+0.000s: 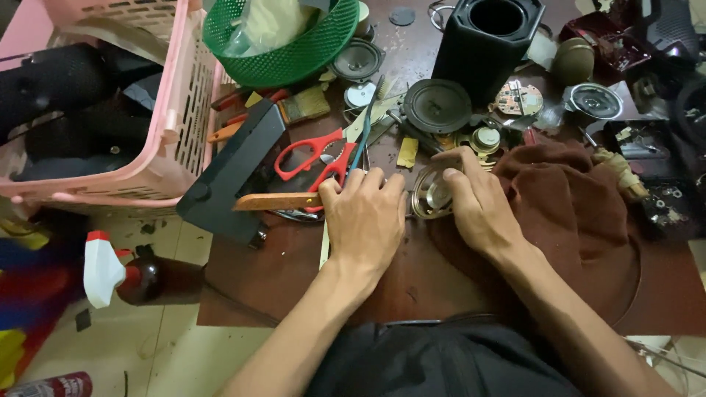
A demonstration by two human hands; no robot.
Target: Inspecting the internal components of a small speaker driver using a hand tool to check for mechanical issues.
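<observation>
My left hand (365, 217) lies knuckles up on the brown table (294, 272), fingers curled over something I cannot make out, beside a wooden tool handle (278, 201) and red-handled scissors (316, 158). My right hand (478, 202) grips the rim of a round metal speaker frame (430, 195) that sits between the two hands. A dark red cloth (573, 198) lies under and to the right of my right wrist.
A pink plastic basket (147, 95) and a green mesh bowl (283, 44) stand at the back left. A black speaker box (485, 40), loose speaker cones (437, 105), a circuit board (518, 98) and a paintbrush (298, 106) crowd the far table. A brown spray bottle (136, 278) stands on the floor.
</observation>
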